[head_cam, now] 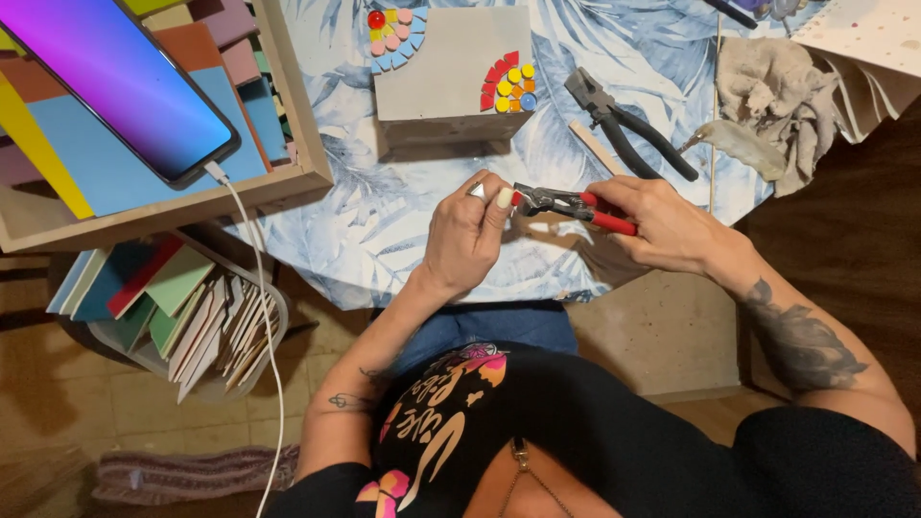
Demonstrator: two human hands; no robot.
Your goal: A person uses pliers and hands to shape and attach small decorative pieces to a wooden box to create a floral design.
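Closest to the lens is the person's black printed top, and from it both forearms reach forward so the work sits over the near edge of the surface (403,225), a table under a blue leaf-print cloth, probably so that offcuts fall close and the cut can be watched from straight above. At the left rests a shallow wooden tray (312,168) of flat coloured tiles with a phone (125,86) lying on them, its white cable trailing off the edge; below it, off the surface, a basket (168,321) holds more tiles stood on edge, easy to thumb through. The grey concrete block (451,82) sits just beyond the hands, its small mosaic fans facing up within reach. Black pliers (624,129) lie idle to the right beside a crumpled rag (782,91). The right hand (672,230) is closed around the red handles of the tile nippers (571,203), jaws pointing left. The left hand (465,235) has its fingers (501,200) pinched at those jaws, apparently feeding a small piece, too tiny to make out.
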